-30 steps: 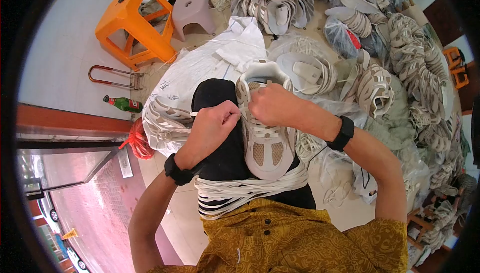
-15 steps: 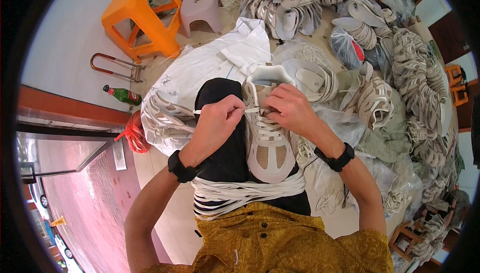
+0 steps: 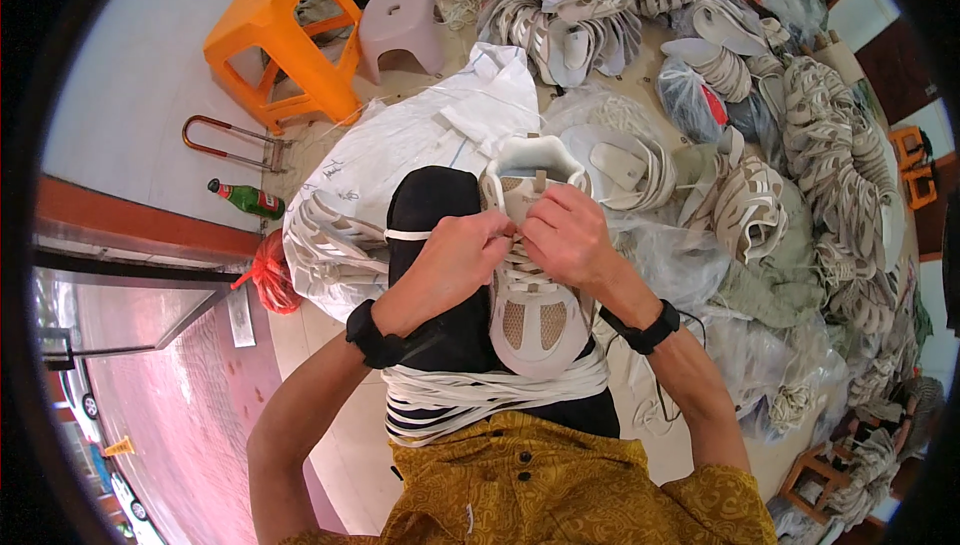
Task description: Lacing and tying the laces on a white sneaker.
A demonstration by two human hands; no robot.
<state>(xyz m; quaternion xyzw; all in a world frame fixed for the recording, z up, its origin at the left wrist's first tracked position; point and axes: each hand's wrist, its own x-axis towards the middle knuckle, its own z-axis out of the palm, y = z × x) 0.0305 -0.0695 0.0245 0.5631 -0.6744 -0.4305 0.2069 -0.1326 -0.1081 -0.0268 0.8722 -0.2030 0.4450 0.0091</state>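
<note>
A beige and white sneaker upper (image 3: 541,330) lies on my right thigh, its toe toward me and its padded collar away from me. White shoelace (image 3: 518,280) crosses its lower eyelets. Over the upper eyelets, my left hand (image 3: 468,255) pinches the lace; a white lace end (image 3: 408,235) sticks out to its left across my black-clad thigh. Close against it, my right hand (image 3: 566,237) is closed on the lace at the right eyelet row. The fingertips nearly meet and hide the exact grip. A bundle of white laces (image 3: 490,395) lies across my lap.
Stacks of similar uppers (image 3: 840,175) cover the floor at right and far. A white woven sack (image 3: 385,135) spreads ahead of me. An orange stool (image 3: 280,35), a small lilac stool (image 3: 402,25), a green bottle (image 3: 247,199) and a red bag (image 3: 270,275) stand left.
My left hand has moved right to meet my right hand, so the lace stretch between them no longer shows. The upper sits slightly lower in view.
</note>
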